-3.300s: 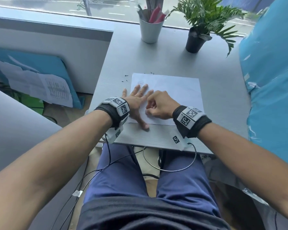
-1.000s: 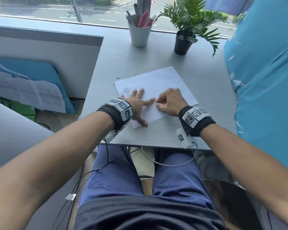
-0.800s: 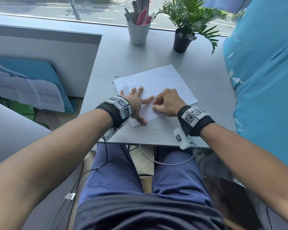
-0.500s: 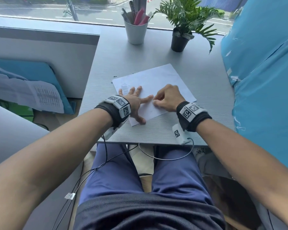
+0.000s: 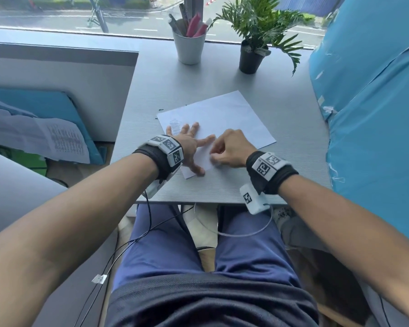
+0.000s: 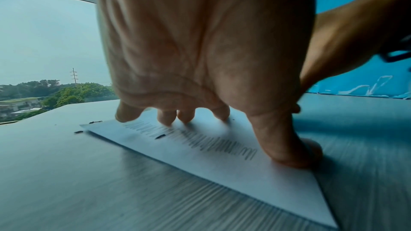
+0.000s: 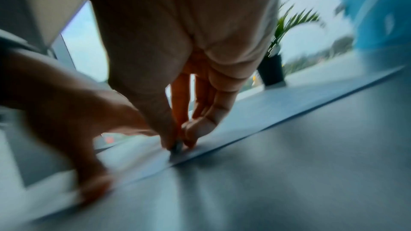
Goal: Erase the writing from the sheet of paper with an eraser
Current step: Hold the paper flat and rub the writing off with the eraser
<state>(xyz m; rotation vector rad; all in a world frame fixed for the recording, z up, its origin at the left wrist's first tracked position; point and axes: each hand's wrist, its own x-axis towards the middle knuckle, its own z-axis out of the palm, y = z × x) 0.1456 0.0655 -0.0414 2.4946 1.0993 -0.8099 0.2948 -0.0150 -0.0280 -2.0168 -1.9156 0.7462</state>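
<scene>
Paper: thin white sheet [image 5: 222,119] lying flat and skewed on the surface [image 5: 288,161], its near corner close to the front edge.
Writing: faint grey pencil lines [image 6: 195,138] near the sheet's left edge.
Left hand [image 5: 187,145]: fingers spread flat, pressing the sheet.
Right hand [image 5: 232,147]: fingertips pinch a small dark eraser [image 7: 176,147] at the sheet's near edge; blurred.
Surface: grey, fine-grained; dark crumbs [image 6: 95,122] by the far-left corner.
Room: bare surface to the right; white cup [image 5: 189,49] and potted plant [image 5: 250,55] well beyond.
</scene>
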